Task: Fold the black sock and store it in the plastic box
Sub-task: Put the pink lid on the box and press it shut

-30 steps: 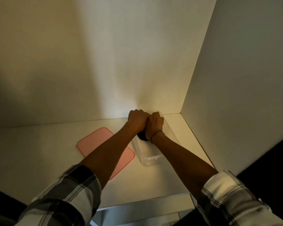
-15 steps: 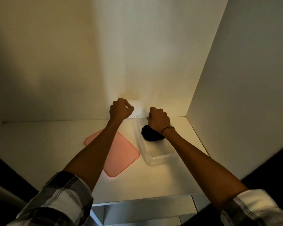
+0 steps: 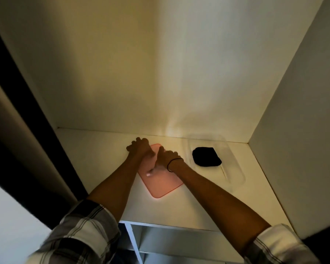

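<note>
Both hands are over at the pink lid point(image 3: 161, 180), which lies flat on the white shelf point(image 3: 204, 204). The left hand point(image 3: 140, 148) sits at the lid's far left corner with its fingers curled over the edge; whether that grip is actually pinching the lid or just resting on it, I honestly can't tell. The right hand point(image 3: 168, 156) is just beside it, almost touching, fingers curled down onto the top of the lid, and its grip is also too blurry to call. There's a thin black band point(image 3: 174, 161) on that wrist, and both plaid sleeves are rolled up.

The black sock point(image 3: 206, 156) is folded into a compact bundle and sits inside the clear plastic box point(image 3: 234, 168), off to the right of the right hand and clear of both hands. It lies toward the far end of the box, nearer the back wall. The box is open on the shelf, close to the right-hand corner, just beside the lid but not touching it.
</note>
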